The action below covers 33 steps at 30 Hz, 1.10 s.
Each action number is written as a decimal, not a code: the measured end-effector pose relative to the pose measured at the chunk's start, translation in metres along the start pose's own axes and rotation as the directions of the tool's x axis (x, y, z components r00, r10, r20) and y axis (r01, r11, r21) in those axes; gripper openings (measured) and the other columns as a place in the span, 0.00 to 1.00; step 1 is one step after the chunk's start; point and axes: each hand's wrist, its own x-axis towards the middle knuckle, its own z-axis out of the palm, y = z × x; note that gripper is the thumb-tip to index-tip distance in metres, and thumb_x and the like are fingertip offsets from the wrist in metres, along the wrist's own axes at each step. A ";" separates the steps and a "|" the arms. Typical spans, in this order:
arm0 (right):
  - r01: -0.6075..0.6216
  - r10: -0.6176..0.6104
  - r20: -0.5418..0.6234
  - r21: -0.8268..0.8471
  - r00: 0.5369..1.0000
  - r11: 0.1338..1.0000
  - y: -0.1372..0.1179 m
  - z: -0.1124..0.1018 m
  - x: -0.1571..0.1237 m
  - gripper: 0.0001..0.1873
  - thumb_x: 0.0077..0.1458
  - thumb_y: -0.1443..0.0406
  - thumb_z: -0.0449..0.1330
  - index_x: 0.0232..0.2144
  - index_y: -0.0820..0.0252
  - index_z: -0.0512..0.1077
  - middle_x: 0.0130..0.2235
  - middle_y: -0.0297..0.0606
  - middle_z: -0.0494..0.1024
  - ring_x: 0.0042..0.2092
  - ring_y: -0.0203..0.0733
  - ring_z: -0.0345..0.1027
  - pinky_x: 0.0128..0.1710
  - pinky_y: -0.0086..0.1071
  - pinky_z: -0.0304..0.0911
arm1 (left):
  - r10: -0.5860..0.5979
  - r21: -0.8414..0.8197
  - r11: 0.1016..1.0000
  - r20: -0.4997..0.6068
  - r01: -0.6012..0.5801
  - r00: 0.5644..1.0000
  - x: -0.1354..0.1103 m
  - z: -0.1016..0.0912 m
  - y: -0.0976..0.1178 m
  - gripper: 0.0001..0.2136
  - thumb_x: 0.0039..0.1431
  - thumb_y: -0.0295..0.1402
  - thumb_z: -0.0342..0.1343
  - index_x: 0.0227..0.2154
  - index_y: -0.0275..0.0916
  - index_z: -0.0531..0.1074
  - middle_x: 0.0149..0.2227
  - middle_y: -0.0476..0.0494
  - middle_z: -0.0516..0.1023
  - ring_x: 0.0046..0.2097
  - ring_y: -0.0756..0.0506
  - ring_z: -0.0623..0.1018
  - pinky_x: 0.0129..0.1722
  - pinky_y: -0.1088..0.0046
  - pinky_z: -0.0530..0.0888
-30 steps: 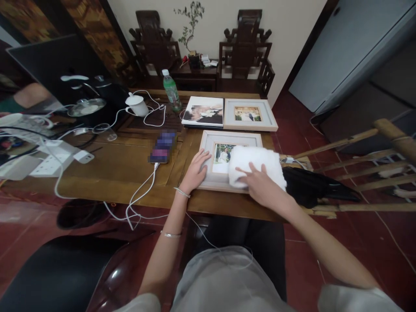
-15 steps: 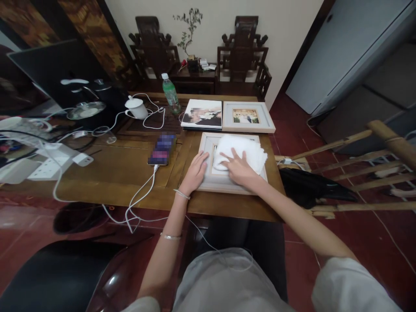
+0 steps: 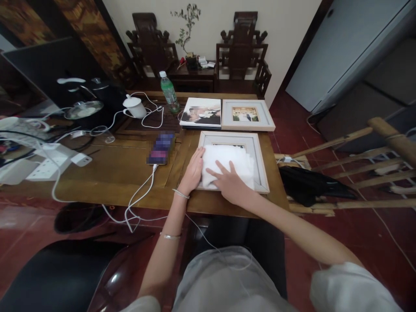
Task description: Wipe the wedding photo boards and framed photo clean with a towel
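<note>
A light wooden picture frame [image 3: 264,173] lies flat near the front edge of the table. Across its lower left part is a folded white cloth [image 3: 227,157], covering most of the picture inside. My right hand [image 3: 231,185] rests palm down on this cloth with its fingers spread. At the frame's left side, my left hand [image 3: 193,168] is open, fingers stretched out along the edge and touching the border of the cloth. Behind are a second framed photo [image 3: 264,118] and a white-edged photo panel [image 3: 201,104], side by side.
A phone [image 3: 161,148] on a charging cable lies to the left. Farther back stand a green-labelled bottle [image 3: 169,92] and a white lidded cup [image 3: 134,107]. A power strip [image 3: 48,167] and loose cables occupy the table's left end. A bamboo rack [image 3: 338,164] stands off the right side.
My right hand and the cloth have slid left and toward me over the frame, uncovering its upper right part. My left hand stays at the frame's left edge.
</note>
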 end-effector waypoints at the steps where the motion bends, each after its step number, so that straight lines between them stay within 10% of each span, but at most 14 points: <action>1: -0.008 0.008 0.020 0.011 1.000 1.000 0.001 -0.002 -0.012 0.22 0.57 0.76 0.47 0.46 0.58 0.76 0.65 0.37 0.57 0.66 0.64 0.42 0.58 0.69 0.45 | 0.004 0.035 0.999 0.024 -0.004 1.000 0.000 0.000 -0.002 0.22 0.69 0.43 0.36 0.60 0.41 0.61 0.65 0.41 0.59 0.68 0.44 0.54 0.67 0.57 0.51; 10: -0.238 0.248 0.149 -0.084 0.957 0.968 0.023 -0.025 -0.071 0.22 0.53 0.78 0.50 0.43 0.59 0.78 0.63 0.39 0.63 0.65 0.64 0.47 0.59 0.66 0.46 | 0.081 0.156 0.983 0.069 -0.091 0.994 0.002 0.004 -0.014 0.17 0.67 0.38 0.45 0.53 0.39 0.68 0.64 0.37 0.60 0.68 0.41 0.53 0.65 0.50 0.53; 22: -0.050 0.048 -0.104 -0.019 0.993 0.999 -0.023 0.003 0.004 0.18 0.60 0.72 0.48 0.39 0.61 0.78 0.60 0.44 0.67 0.63 0.60 0.53 0.59 0.57 0.51 | 0.051 0.079 0.996 0.012 -0.052 0.999 0.001 0.003 -0.009 0.17 0.68 0.38 0.41 0.54 0.40 0.68 0.62 0.39 0.64 0.67 0.44 0.56 0.65 0.54 0.56; 33: -0.406 0.402 -0.058 -0.147 0.914 0.902 0.023 -0.005 -0.102 0.20 0.49 0.77 0.53 0.38 0.57 0.79 0.60 0.36 0.68 0.63 0.57 0.54 0.59 0.53 0.52 | 0.099 0.126 0.986 0.059 -0.106 0.993 0.001 0.003 -0.014 0.16 0.65 0.30 0.45 0.54 0.39 0.68 0.62 0.38 0.63 0.68 0.41 0.53 0.65 0.49 0.54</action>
